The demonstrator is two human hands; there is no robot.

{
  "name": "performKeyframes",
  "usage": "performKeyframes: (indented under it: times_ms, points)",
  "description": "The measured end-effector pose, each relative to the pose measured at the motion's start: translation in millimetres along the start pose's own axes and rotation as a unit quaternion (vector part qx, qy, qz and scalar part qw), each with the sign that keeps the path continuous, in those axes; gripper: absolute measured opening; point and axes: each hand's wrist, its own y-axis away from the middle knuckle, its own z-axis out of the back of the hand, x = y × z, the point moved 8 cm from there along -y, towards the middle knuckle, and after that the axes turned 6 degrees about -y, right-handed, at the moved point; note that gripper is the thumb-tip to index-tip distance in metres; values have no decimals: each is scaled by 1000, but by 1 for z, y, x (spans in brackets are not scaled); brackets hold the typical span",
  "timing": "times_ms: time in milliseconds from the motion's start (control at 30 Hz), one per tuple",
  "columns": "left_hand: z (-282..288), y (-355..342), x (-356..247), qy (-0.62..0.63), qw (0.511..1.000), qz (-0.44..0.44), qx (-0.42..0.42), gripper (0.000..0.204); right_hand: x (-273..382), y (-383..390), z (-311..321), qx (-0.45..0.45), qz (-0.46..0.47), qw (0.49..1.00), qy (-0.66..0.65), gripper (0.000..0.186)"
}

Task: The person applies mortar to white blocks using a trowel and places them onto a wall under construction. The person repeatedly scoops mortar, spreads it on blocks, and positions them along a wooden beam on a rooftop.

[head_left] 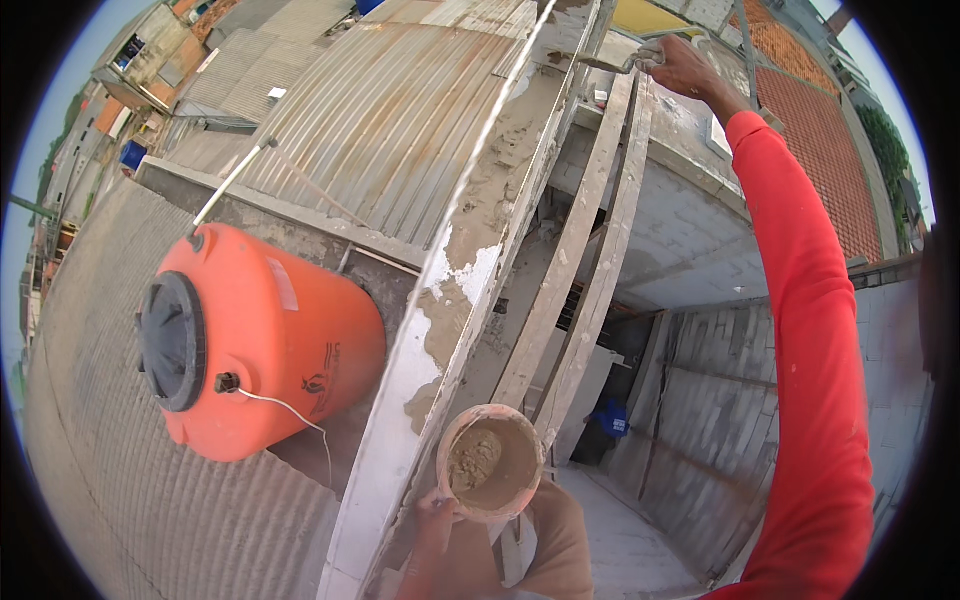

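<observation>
My left hand (434, 522) grips the rim of a mortar-smeared bucket (519, 462) close to my legs. Inside it lies a lump of wet grey-brown mortar (473, 458). Far ahead, my outstretched right arm in a red sleeve ends in my right hand (684, 68), closed around the handle of a trowel (606, 65). The blade points left, beside the far stretch of the wall top (490, 190). Mortar coats that narrow top in rough patches, and white surface shows through nearer to me. Whether the blade touches the wall, I cannot tell.
Two long wooden planks (583, 240) run forward over a deep drop, with a floor (630, 545) far below on the right. Left of the wall stand an orange water tank (300, 340) with a black lid and corrugated roofing (390, 110). A white pipe (232, 183) rises near the tank.
</observation>
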Motion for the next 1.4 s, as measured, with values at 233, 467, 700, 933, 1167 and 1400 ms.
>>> performKeyframes:
  times_ms: [233,467,700,933,1167,1400]
  points:
    - [32,16,58,-31,997,71,-25,23,-5,-51,29,-50,68,995,-57,46]
    - [19,5,54,-44,998,37,1,8,-28,39,39,-54,-6,995,-79,38]
    - [-32,-21,-7,-98,992,-65,47,7,40,281,-39,219,-73,960,-158,31]
    - [-79,-16,-78,-214,960,-179,31,12,204,490,-116,412,69,905,-74,24]
    - [-111,11,-137,-130,967,-211,50,10,275,533,-123,317,116,938,80,8]
    - [-108,17,-133,-117,971,-198,69,7,261,569,-95,351,-102,914,-178,28]
